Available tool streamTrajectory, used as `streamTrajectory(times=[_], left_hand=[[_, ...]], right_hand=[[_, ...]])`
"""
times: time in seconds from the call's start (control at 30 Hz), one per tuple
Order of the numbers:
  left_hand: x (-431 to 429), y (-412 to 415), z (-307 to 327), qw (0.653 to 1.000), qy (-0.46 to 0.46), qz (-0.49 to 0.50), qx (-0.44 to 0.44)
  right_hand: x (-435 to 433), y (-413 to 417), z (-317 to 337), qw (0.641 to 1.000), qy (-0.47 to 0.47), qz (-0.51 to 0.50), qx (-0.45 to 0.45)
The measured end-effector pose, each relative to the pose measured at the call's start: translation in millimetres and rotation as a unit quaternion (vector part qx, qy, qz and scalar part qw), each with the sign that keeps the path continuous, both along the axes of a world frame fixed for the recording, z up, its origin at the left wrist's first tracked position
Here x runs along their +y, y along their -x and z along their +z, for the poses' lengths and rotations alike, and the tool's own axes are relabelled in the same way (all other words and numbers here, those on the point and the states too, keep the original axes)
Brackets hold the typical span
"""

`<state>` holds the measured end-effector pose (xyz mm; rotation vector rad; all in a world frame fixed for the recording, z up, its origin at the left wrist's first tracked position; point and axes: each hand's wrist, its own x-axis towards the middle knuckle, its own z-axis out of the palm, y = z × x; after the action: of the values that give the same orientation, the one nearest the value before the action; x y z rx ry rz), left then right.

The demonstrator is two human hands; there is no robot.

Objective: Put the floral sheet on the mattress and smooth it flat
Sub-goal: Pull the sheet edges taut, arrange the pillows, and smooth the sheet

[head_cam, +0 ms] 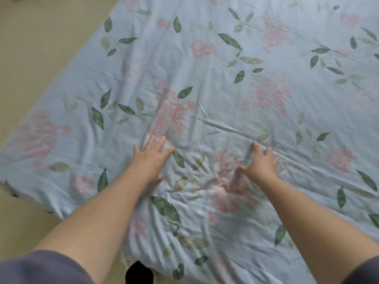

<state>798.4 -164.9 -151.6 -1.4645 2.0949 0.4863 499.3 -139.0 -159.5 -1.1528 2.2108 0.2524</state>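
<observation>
The floral sheet [235, 83], light blue with pink flower clusters and green leaves, lies spread over the mattress and covers it fully, so the mattress itself is hidden. Creases bunch between and below my hands, and a long fold runs across near my fingertips. My left hand [150, 158] presses flat on the sheet with fingers straight and spread. To its right, my right hand [261, 160] rests palm down on the fabric, fingers spread and slightly bent. Both arms reach forward from the bottom of the view.
Beige floor [37, 48] shows along the left side and near the bottom corner of the bed. The sheet's near-left edge [30, 193] drapes over the mattress side. A small dark shape [139, 272] sits at the bottom edge.
</observation>
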Motion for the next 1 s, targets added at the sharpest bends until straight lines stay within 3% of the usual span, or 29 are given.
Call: streamTrajectory(times=[0.07, 0.13, 0.3, 0.37, 0.47, 0.53, 0.6, 0.63, 0.7, 0.77, 0.8, 0.9, 1.0], left_hand=[[-12.7, -28.0, -11.2, 0.999, -0.024, 0.028, -0.009], [-23.2, -76.5, -23.4, 0.997, -0.025, 0.077, -0.013], [-32.1, -211.8, -34.8, 0.983, 0.003, 0.177, -0.047], [-35.8, -242.5, -36.3, 0.980, 0.041, 0.190, -0.031], [-30.9, -257.4, -36.0, 0.970, 0.113, 0.213, 0.006], [-29.3, -265.0, -36.7, 0.954, 0.165, 0.249, 0.028], [-32.2, -280.2, -35.5, 0.936, 0.194, 0.293, 0.022], [-34.5, -287.9, -35.0, 0.929, 0.193, 0.315, 0.012], [-41.0, -300.1, -34.4, 0.921, 0.176, 0.347, 0.007], [-45.6, -309.7, -34.5, 0.905, 0.155, 0.394, 0.023], [-46.0, -317.6, -34.0, 0.891, 0.143, 0.430, 0.034], [-43.7, -339.5, -30.6, 0.873, 0.134, 0.467, 0.047], [-44.3, -340.5, -27.2, 0.884, 0.156, 0.441, 0.018]], right_hand=[[-8.1, -33.6, -6.3, 0.998, -0.033, -0.049, -0.007], [-19.2, -94.8, -17.6, 0.998, -0.047, -0.033, -0.008], [-48.9, -246.5, -31.4, 0.983, -0.042, 0.181, -0.014], [-55.6, -291.9, -33.2, 0.953, -0.024, 0.301, -0.025], [-51.9, -341.6, -28.1, 0.875, -0.039, 0.480, -0.048], [-50.9, -348.3, -23.3, 0.847, -0.030, 0.522, -0.092], [-56.4, -339.9, -16.1, 0.835, 0.047, 0.528, -0.148], [-59.7, -334.6, -13.2, 0.839, 0.108, 0.507, -0.167], [-68.1, -321.3, -12.3, 0.888, 0.219, 0.383, -0.127], [-76.4, -303.1, -13.5, 0.946, 0.232, 0.223, -0.032], [-79.6, -296.7, -14.3, 0.968, 0.190, 0.167, -0.004], [-84.7, -295.8, -15.8, 0.979, 0.045, 0.195, 0.035], [-82.2, -317.9, -19.3, 0.965, 0.005, 0.261, 0.030]])
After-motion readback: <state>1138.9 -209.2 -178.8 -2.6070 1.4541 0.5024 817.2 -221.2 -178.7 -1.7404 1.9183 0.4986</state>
